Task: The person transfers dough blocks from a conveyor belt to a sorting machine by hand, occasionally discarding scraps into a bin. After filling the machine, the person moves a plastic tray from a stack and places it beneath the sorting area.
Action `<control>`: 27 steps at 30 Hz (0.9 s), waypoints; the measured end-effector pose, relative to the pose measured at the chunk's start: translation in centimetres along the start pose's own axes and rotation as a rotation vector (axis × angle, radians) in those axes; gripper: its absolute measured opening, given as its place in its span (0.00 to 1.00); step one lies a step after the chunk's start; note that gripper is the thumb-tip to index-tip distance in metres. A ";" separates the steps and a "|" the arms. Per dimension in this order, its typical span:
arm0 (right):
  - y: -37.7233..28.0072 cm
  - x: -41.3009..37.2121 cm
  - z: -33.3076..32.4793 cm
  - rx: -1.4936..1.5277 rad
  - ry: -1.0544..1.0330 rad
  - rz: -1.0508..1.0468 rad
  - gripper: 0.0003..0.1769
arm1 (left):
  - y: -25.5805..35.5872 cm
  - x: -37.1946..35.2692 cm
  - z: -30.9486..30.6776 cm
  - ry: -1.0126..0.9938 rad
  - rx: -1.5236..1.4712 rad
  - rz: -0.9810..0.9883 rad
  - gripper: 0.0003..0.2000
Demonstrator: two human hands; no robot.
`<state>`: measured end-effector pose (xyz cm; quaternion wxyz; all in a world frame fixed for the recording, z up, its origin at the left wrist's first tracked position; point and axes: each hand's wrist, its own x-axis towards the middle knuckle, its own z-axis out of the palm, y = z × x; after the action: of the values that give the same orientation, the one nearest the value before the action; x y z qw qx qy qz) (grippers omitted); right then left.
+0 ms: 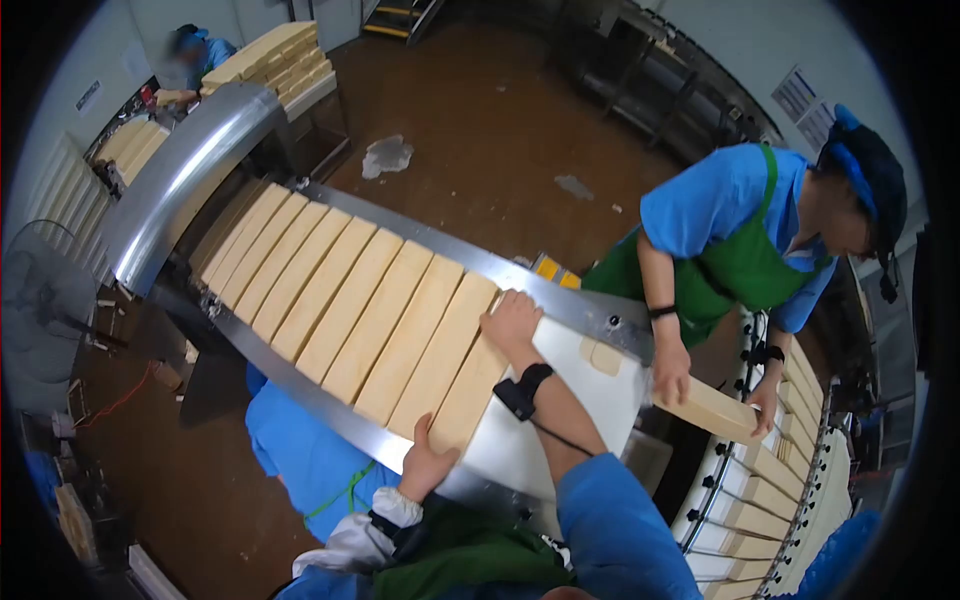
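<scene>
left hand [428, 462] and right hand [512, 322] clasp both ends of last slab [468, 385] on conveyor [575, 392]

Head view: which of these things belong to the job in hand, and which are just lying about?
In hand:
- end board, left hand gripping its near end, right hand on its far end
- row of boards on the conveyor

Lying about:
- scrap on the floor
- fan
- stacked boards at the back
</scene>
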<state>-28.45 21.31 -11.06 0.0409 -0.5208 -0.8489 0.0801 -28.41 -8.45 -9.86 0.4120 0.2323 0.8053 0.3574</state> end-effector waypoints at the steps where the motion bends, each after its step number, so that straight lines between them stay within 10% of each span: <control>1: 0.4 -0.5 -0.3 0.016 -0.009 0.020 0.30 | 1.1 -0.2 -0.1 0.013 0.018 0.036 0.44; 11: 19.4 -13.2 -8.5 0.178 -0.241 0.559 0.51 | 2.1 0.1 4.8 -0.167 0.388 0.367 0.44; 15: 22.9 -20.8 -8.0 0.356 -0.290 0.247 0.58 | 3.3 1.0 4.6 -0.195 0.505 0.428 0.43; 19: 21.2 -26.7 -5.2 0.215 0.023 0.180 0.37 | 4.6 2.1 5.7 -0.170 0.696 0.367 0.38; 27: 33.6 -41.7 -16.8 0.175 0.317 0.552 0.29 | 13.4 -8.9 18.6 -0.515 0.545 0.792 0.34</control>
<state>22.61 0.66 0.06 0.1938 -0.7317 -0.6487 0.0787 -7.04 1.28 -2.72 0.3546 0.6963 0.5927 0.1952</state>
